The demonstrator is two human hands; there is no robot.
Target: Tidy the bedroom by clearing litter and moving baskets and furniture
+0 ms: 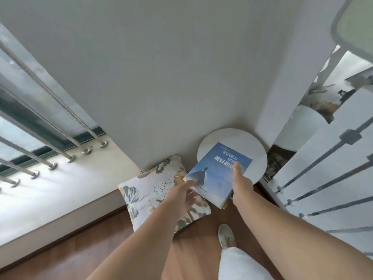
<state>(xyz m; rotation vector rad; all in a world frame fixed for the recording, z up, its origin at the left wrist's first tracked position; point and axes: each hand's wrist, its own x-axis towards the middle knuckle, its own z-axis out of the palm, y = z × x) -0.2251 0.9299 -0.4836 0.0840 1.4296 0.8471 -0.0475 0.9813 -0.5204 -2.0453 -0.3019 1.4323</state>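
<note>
- Because the round white desk (232,138) is tucked into the far corner beside the railing (323,172), it reads as the book's resting spot.
- Propped against the wall on the floor, the floral cushion (153,188) lies just left of it.
- Half over the desk's near edge, the blue book (214,178) is carried level between both hands.
- Right hand (241,182) grips its right edge — thumb on the cover.
- Left hand (182,195) holds the near-left corner — steadying it, I judge.

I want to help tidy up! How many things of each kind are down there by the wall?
Book: 1, held in both hands, left hand and right hand
Round table: 1
Cushion: 1
Shoe: 1
Total: 4 things
</note>
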